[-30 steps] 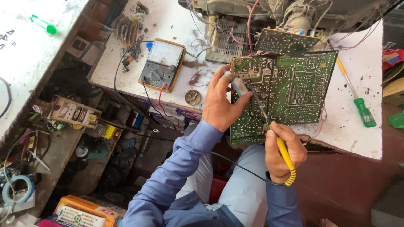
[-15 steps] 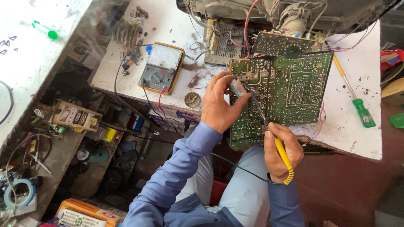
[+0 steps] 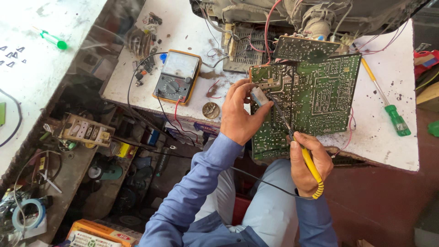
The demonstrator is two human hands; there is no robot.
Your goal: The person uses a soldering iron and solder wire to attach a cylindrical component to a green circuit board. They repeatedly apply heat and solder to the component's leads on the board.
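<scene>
The right hand (image 3: 310,162) has its grip closed around a yellow-handled soldering iron (image 3: 307,161), fingers wrapped on the handle and the dark metal tip slanting up and left onto the green circuit board (image 3: 315,98); the left hand (image 3: 240,114) pinches a small pale strip-like piece (image 3: 259,97) between thumb and fingertips, held against the board right beside the iron's tip, though what the piece is cannot be told. The board lies tilted with its solder side up, its lower edge hanging past the front rim of the white surface (image 3: 379,137) above the person's lap, its upper edge just beside the opened chassis (image 3: 302,18) with its red and white wires. A black cord trails from the iron's handle down across the grey trousers. Both forearms wear blue sleeves. To the left of the board on the same surface rests an analog multimeter (image 3: 177,77) in an orange case, its leads looping off the edge, and a round coin-like disc (image 3: 211,110) lies near the left wrist. A green-handled screwdriver (image 3: 386,106) lies to the right of the board, apart from both hands
</scene>
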